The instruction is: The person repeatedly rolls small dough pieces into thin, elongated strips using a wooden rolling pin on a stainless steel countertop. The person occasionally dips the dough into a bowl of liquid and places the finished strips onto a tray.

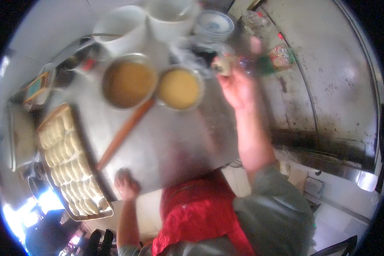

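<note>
My right hand (238,88) is raised at the far right of the metal table (169,137), its fingers around a small pale object (224,66) with a dark spot and some red at its end. Blur hides what that object is. At the near edge of the table rests my left hand (126,185), with nothing visible in it. A wooden rolling pin (124,134) lies slantwise, its far end against two metal bowls: a larger bowl of brown contents (129,83) and a smaller bowl of yellow contents (180,89).
On the left, a metal tray (107,212) carries rows of pale dough pieces (72,163). White tubs (123,28) and stacked blue-rimmed plates (215,25) stand behind the bowls. A stained panel (336,73) bounds the right side; plastic packaging (280,57) lies by it.
</note>
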The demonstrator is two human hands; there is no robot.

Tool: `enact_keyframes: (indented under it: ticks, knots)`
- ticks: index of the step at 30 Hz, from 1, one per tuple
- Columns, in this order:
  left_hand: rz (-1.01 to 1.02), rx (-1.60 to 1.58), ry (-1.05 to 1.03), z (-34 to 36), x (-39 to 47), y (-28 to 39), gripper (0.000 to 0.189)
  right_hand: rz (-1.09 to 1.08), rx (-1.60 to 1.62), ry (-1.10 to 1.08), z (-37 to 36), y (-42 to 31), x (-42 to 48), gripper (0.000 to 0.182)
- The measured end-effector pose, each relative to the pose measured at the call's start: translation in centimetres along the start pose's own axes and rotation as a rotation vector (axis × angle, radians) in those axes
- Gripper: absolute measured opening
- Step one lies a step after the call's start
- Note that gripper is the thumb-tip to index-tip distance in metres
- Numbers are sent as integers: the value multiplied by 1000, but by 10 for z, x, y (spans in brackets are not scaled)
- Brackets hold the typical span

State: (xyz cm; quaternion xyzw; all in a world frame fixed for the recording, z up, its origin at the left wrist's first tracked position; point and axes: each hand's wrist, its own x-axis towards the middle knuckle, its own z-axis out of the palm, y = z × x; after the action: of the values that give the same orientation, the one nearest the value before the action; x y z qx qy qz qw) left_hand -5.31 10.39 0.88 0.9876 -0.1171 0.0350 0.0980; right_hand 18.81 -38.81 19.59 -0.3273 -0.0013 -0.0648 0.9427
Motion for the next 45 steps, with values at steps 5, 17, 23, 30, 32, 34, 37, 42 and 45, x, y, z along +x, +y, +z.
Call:
enact_keyframes:
  ticks: [5, 17, 23, 30, 32, 34, 37, 42, 45]
  knots:
    - [-77, -207, 92, 1, -7, -11, 55, 168, 46, -48, 45, 48, -50, 36]
    - [215, -567, 465, -118, 34, 79, 45, 916, 88, 27, 95, 236, -251, 21]
    - [147, -518, 170, -96, 38, 41, 19, 1038, -206, 148, 86, 254, -266, 43]
    - [-5, -244, 278, -5, 21, 26, 22, 997, -537, -26, 54, 207, -257, 60]
    - [25, -212, 288, 2, 16, 27, 24, 993, -553, -31, 38, 187, -250, 57]
    - [28, -140, 291, 0, 18, 25, 23, 992, -553, -39, 20, 175, -245, 54]
    - [-156, -177, 163, 2, 29, 26, 20, 982, -555, -41, 2, 157, -239, 52]
    - [-130, -214, 200, 2, 40, 43, 32, 974, -563, -72, -9, 144, -228, 51]
    - [-224, -157, 75, 3, 33, 54, 47, 973, -565, -101, -18, 141, -226, 51]
